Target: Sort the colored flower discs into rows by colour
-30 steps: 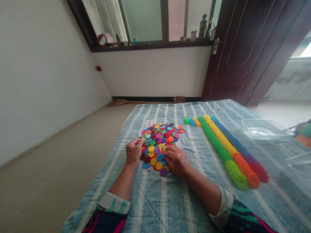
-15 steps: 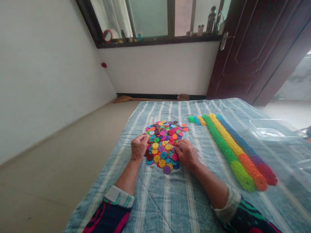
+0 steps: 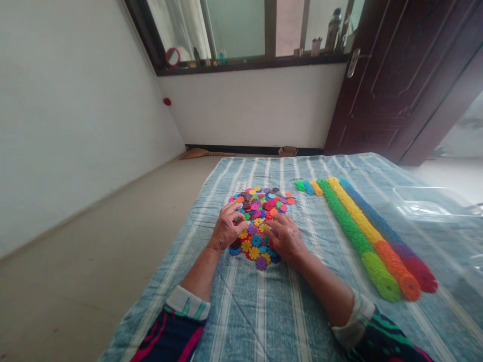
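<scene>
**Pile of notched discs, mixed colours**

Small, flat, round pieces with notched rims; yellow, blue, purple, red, pink, orange, green and brown. Heaped loosely, overlapping, between and beneath the fingers of both hands.

Left hand: over the pile's left side, thumb and forefinger apart. Right hand: at the pile's right edge, fingers curled; cannot tell whether they grip a disc.

To the right of the right fingers, three long rods of stacked discs, side by side: green rod, lime at its near end; yellow rod, orange near end; blue rod, purple then red. Beyond those fingers, three short stacks: green, blue, yellow. Far right, clear container.

Surface: blue quilted cloth, pale stripes, beneath everything listed.

Room, beyond the fingers: white wall, window, dark red door. Left: pale floor.
</scene>
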### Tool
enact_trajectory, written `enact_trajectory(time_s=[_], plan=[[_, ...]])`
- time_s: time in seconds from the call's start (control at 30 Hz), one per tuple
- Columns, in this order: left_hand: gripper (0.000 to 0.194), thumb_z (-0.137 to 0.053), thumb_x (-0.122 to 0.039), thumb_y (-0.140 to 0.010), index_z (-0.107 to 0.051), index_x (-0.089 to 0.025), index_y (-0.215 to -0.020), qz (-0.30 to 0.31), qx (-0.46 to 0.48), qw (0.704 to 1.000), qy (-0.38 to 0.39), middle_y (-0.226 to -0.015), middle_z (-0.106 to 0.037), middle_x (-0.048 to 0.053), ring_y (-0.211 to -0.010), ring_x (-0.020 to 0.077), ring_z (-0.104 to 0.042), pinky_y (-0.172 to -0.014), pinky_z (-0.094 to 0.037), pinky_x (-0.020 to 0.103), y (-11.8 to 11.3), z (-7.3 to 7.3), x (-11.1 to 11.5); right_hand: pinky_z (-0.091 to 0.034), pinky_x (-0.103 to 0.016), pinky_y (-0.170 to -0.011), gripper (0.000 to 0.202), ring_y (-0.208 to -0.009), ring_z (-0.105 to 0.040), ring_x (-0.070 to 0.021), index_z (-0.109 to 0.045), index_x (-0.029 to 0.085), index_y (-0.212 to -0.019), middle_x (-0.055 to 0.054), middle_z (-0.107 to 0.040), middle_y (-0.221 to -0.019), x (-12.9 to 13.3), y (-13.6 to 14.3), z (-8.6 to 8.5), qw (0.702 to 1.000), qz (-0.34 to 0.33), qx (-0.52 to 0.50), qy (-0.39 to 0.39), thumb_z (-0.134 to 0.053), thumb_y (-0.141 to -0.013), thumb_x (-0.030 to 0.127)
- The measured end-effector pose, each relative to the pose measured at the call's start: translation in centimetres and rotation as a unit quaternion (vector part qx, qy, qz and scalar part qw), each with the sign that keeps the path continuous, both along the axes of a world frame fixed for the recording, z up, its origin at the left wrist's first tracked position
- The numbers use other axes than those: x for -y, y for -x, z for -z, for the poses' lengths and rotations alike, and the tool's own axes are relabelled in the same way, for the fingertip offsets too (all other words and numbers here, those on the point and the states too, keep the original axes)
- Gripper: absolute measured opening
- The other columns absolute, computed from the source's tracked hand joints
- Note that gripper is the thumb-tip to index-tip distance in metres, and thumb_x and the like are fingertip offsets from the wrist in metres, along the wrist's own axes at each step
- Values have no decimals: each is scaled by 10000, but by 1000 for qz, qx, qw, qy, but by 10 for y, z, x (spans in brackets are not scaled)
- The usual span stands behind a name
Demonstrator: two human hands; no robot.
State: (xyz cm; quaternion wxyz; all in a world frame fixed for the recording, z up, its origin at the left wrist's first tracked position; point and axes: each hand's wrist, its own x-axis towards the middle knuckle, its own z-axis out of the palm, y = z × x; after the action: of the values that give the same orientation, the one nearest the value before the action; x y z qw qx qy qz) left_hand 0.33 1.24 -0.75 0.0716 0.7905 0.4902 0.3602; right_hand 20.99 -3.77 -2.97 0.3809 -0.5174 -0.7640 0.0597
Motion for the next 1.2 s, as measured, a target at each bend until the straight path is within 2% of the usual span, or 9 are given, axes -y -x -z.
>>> enact_trajectory(time_s=[0.23, 0.43, 0.73, 0.93, 1.03, 1.2], plan=[[186, -713, -350, -611, -688, -192, -706, 18, -18, 999, 41, -1213, -602, 110, -1252, 305, -435, -1073, -321, 473, 8, 2, -2, -390, -352, -884, 132, -991, -490, -212, -641, 210, -825, -64, -586, -962, -3, 9, -3, 998, -9, 50, 22, -549, -870, 293], [176, -710, -338, -600, -657, -188, -676, 27, 8, 998, 56, -1199, -616, 107, -1217, 287, -475, -1064, -332, 467, 6, 2, -3, -376, -332, -873, 101, -993, -483, -200, -638, 207, -840, -56, -580, -972, -5, 9, -1, 998, -10, 44, 32, -557, -860, 264], [151, -674, -337, -609, -604, -203, -609, 34, 60, 993, 96, -1134, -656, 86, -1160, 263, -529, -1057, -349, 428, 4, -7, -2, -360, -317, -797, 226, -886, -484, -192, -629, 196, -764, -53, -590, -851, -8, 14, -5, 995, 3, 100, -16, -484, -920, 273], [254, -682, -427, -603, -575, -210, -527, 25, 87, 988, 125, -1070, -685, 79, -1140, 273, -540, -1061, -344, 431, 3, -11, -3, -364, -291, -749, 220, -827, -494, -182, -617, 196, -748, -48, -592, -806, -19, 12, 0, 996, 38, 67, -46, -466, -908, 190], [284, -668, -466, -620, -595, -214, -511, 14, 94, 988, 123, -1020, -699, 74, -1109, 270, -558, -1052, -356, 419, 2, -12, -3, -376, -281, -711, 255, -785, -506, -182, -602, 200, -714, -50, -590, -772, -23, 8, 0, 996, 67, 25, -55, -442, -913, 200], [314, -616, -514, -665, -671, -209, -618, -25, 129, 986, 102, -889, -708, 59, -978, 238, -614, -951, -436, 348, -7, -18, 1, -387, -260, -659, 255, -743, -547, -173, -605, 199, -733, -47, -621, -751, -21, 4, -8, 994, 89, -45, -35, -433, -914, 253]])
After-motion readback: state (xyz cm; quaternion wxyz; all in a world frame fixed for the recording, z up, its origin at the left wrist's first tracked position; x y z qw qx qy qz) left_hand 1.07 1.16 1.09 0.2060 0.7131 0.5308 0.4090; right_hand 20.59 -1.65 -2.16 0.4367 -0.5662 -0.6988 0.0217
